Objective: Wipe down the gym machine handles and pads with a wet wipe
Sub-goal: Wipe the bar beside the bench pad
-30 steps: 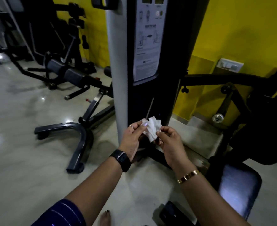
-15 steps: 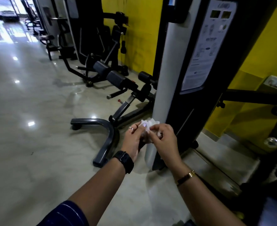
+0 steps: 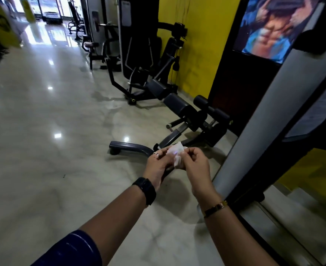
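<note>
Between left hand (image 3: 158,166) and right hand (image 3: 196,167), wet wipe (image 3: 177,153).

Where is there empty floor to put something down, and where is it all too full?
The shiny floor left of the left hand is bare, up to the bench's curved foot. Crowded: along the yellow wall, where the roller-pad bench, the grey machine post and more machines stand close together.

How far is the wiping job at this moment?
Done: only the wet wipe is out; no wiped surface shows. In hand: the left hand and right hand both pinch the wipe in the air, touching no machine. Left: all handles and pads, such as the black roller pads ahead.
</note>
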The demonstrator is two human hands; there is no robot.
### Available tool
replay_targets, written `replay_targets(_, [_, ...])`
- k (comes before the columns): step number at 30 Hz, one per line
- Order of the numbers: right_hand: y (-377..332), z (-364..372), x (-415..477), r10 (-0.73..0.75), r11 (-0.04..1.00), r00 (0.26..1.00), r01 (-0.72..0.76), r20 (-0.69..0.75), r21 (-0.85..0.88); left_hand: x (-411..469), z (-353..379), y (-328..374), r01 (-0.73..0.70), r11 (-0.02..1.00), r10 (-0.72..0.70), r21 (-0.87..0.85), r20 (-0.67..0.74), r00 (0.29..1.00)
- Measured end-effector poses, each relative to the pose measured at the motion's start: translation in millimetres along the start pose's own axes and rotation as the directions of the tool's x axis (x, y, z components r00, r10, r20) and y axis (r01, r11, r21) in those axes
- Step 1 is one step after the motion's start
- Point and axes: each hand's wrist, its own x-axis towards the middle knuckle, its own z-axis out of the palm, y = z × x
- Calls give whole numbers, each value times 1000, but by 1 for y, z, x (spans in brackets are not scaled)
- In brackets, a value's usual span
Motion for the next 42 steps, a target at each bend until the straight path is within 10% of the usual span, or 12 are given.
replay_targets(18, [8,125,93,-22,999,1000,22,3,50,92,-87,58,-91,994,84,-55,-122,989])
replay_targets(31, [19,153,274,313,836,919,-387,241,388,275,-83,103,87,989,-81,119,-60,995])
replay_targets(42, [17,147,381,394,713,894,-443,213,543,387,-54,118,146,989,-145,0,-89,985])
